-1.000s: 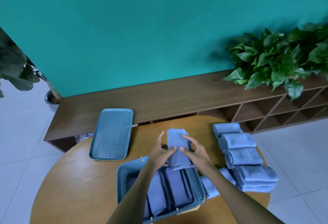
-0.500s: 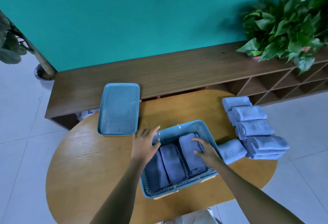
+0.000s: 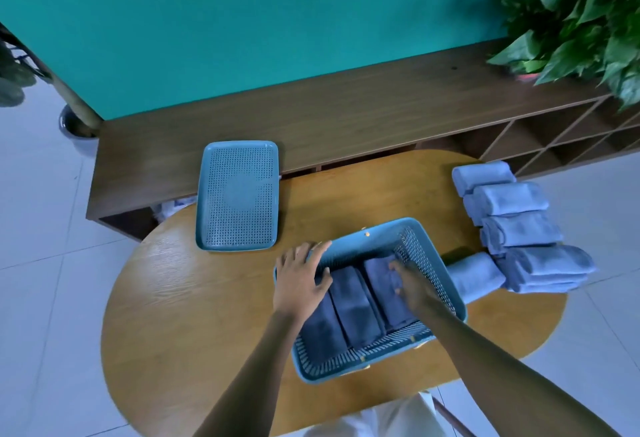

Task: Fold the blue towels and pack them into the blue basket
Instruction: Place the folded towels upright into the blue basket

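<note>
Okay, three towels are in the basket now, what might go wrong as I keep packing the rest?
1. The basket already looks nearly full across with three towels under your right hand, so more may bulge above the rim.
2. The stacked towels sit right at the table edge; reaching for one may knock others off.
3. Pressing could slide the basket despite your left hand.

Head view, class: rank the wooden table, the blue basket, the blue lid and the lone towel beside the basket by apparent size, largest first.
1. Wooden table
2. Blue basket
3. Blue lid, unsure against the basket, since it lies farther from the camera
4. Lone towel
</note>
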